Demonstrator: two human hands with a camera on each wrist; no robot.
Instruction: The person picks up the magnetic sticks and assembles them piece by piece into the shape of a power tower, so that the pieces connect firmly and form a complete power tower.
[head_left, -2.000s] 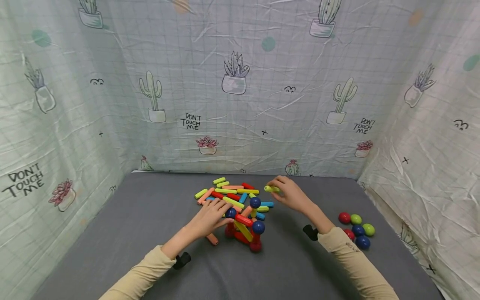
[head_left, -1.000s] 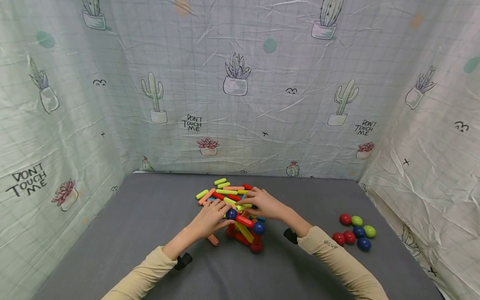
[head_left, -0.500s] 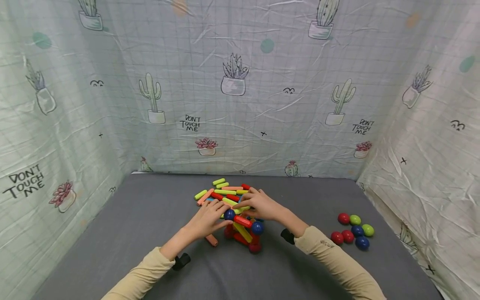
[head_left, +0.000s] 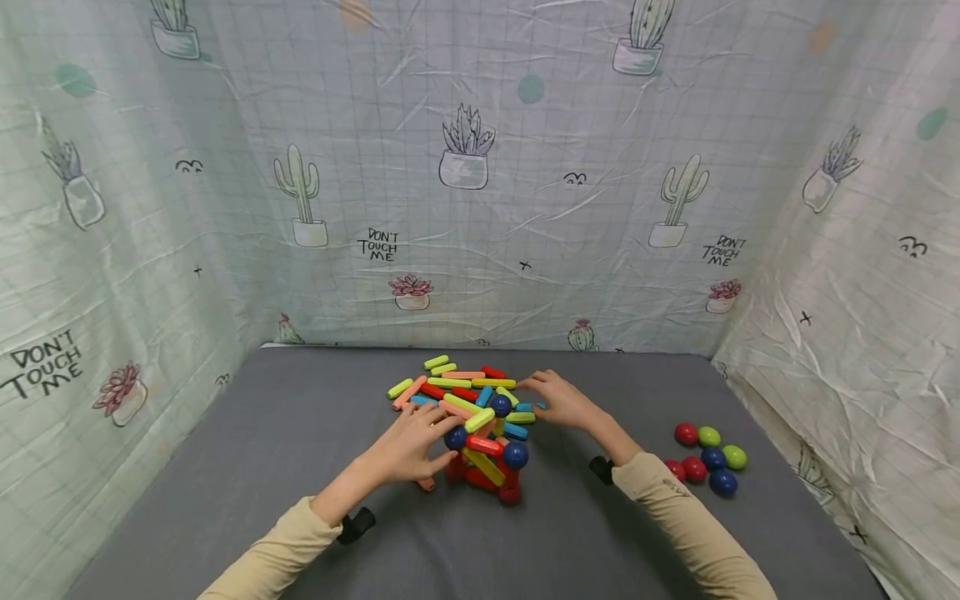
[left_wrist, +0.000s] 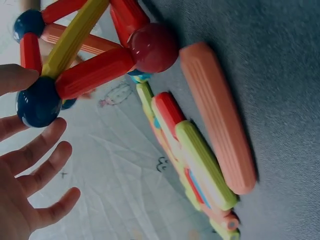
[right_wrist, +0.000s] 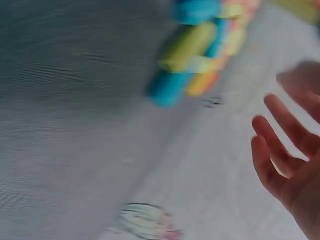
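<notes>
A small frame of red, yellow, salmon and lime toy building sticks joined by balls stands on the grey table, with red sticks (head_left: 480,478) at its base. My left hand (head_left: 405,446) pinches its left blue ball (left_wrist: 40,102) between thumb and finger, the other fingers spread. From that ball a lime stick (head_left: 480,420) spans toward the back blue ball (head_left: 500,406); whether both ends touch I cannot tell. A third blue ball (head_left: 515,455) sits at the frame's right corner. Right of the frame, my right hand (head_left: 570,402) holds nothing, its fingers loosely bent.
Loose sticks in lime, red, salmon, yellow and blue lie in a heap (head_left: 450,383) behind the frame. One salmon stick (left_wrist: 220,120) lies just beside it. Several red, blue and lime balls (head_left: 713,458) rest at the right. A patterned cloth (head_left: 480,250) hangs around the table.
My right hand has brought a lime stick to the top of the frame, let it go and drawn back to the right. The left hand has stayed at the blue ball.
</notes>
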